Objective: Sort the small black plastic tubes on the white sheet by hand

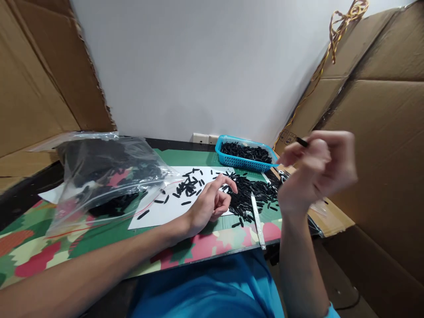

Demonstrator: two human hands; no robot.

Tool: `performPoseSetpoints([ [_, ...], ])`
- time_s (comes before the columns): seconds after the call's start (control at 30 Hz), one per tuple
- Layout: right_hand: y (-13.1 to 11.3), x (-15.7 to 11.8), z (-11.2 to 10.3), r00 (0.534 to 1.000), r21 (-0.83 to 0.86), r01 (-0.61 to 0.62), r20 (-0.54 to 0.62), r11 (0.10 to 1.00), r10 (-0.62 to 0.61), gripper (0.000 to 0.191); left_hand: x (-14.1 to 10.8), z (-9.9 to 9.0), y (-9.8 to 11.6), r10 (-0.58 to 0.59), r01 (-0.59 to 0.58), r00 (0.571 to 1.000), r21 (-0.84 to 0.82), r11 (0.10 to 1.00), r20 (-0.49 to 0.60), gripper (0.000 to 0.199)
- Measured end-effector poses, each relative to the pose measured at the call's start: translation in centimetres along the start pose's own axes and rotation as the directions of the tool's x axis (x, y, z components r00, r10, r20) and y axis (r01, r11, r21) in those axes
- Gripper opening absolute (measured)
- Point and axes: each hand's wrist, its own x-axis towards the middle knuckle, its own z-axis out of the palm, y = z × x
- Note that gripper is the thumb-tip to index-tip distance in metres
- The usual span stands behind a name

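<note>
My right hand (318, 170) is raised at the right, above the table edge and blurred by motion. Its fingers are closed on a small black stick-like piece (302, 141). My left hand (213, 198) rests over the white paper (165, 221), its index finger bent and apart from the other loosely curled fingers; nothing shows in it. Just right of it lies a dense pile of small black pieces (247, 194). A looser group of black pieces (188, 185) is scattered on the paper behind the hand. A narrow white strip (257, 223) lies against the pile.
A blue plastic basket (245, 164) full of black pieces stands at the back. At left lies a clear zip bag (115, 176) with dark contents. Cardboard panels (387, 132) flank the table, and a yellow-brown twisted cord (334, 35) hangs at right.
</note>
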Motion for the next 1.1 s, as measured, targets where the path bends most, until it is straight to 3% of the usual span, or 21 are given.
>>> performPoseSetpoints([
  [0.03,1.2,0.2,0.4,0.989,-0.078,-0.024,0.147,0.997,0.035,0.016,0.1,-0.1,0.0,-0.004,0.004,1.0,-0.006,1.0,-0.013,0.051],
  [0.07,2.4,0.4,0.6,0.933,-0.209,-0.052,0.34,0.977,0.122,0.013,0.1,-0.2,0.0,-0.011,0.01,1.0,-0.013,1.0,-0.025,0.051],
  [0.1,3.5,0.3,0.7,0.83,-0.354,-0.043,0.508,0.934,0.231,0.016,0.1,-0.2,0.0,-0.019,0.018,0.999,-0.022,1.0,-0.035,0.05],
  [0.13,4.2,0.1,0.5,0.716,-0.466,-0.012,0.613,0.885,0.333,0.033,0.1,-0.2,0.1,-0.028,0.026,0.999,-0.032,0.999,-0.041,0.049],
  [0.2,4.7,-0.6,-0.3,0.515,-0.537,0.039,0.734,0.842,0.444,0.056,0.1,-0.1,0.2,-0.042,0.039,0.998,-0.054,0.998,-0.05,0.047],
  [0.23,4.3,-1.1,-0.9,0.46,-0.529,0.03,0.761,0.848,0.458,0.055,0.1,0.0,0.2,-0.048,0.044,0.997,-0.064,0.997,-0.057,0.046],
  [0.3,2.6,-2.4,-2.1,0.421,-0.47,-0.032,0.794,0.882,0.438,0.038,0.1,0.1,0.4,-0.068,0.06,0.995,-0.093,0.994,-0.08,0.043],
  [0.37,0.7,-3.8,-3.1,0.407,-0.394,-0.092,0.824,0.915,0.395,0.019,0.1,0.1,0.6,-0.099,0.084,0.99,-0.146,0.986,-0.096,0.042],
  [0.43,-0.9,-5.4,-3.7,0.386,-0.326,-0.112,0.856,0.939,0.343,0.012,0.1,0.1,0.8,-0.126,0.101,0.987,-0.217,0.971,-0.103,0.041],
  [0.5,-1.7,-7.1,-3.9,0.395,-0.259,-0.099,0.876,0.961,0.277,0.007,0.2,-0.1,1.1,-0.145,0.107,0.983,-0.291,0.951,-0.111,0.039],
  [0.6,-1.8,-9.5,-3.6,0.437,-0.213,-0.029,0.876,0.977,0.204,0.01,0.4,-0.3,1.4,-0.182,0.137,0.979,-0.366,0.92,-0.092,0.039],
  [0.8,-1.6,-11.7,-2.6,0.595,-0.331,0.191,0.788,0.924,0.159,0.031,0.6,-0.5,1.2,-0.261,0.241,0.965,-0.406,0.881,0.008,0.04],
  [0.97,-1.8,-11.7,-2.7,0.61,-0.317,0.172,0.777,0.933,0.152,0.028,0.7,-0.6,1.1,-0.265,0.265,0.962,-0.435,0.861,0.062,0.04],
  [1.1,-1.5,-11.7,-2.8,0.65,-0.293,0.113,0.744,0.949,0.153,0.029,0.6,-0.5,0.9,-0.277,0.276,0.959,-0.43,0.86,0.061,0.038],
])
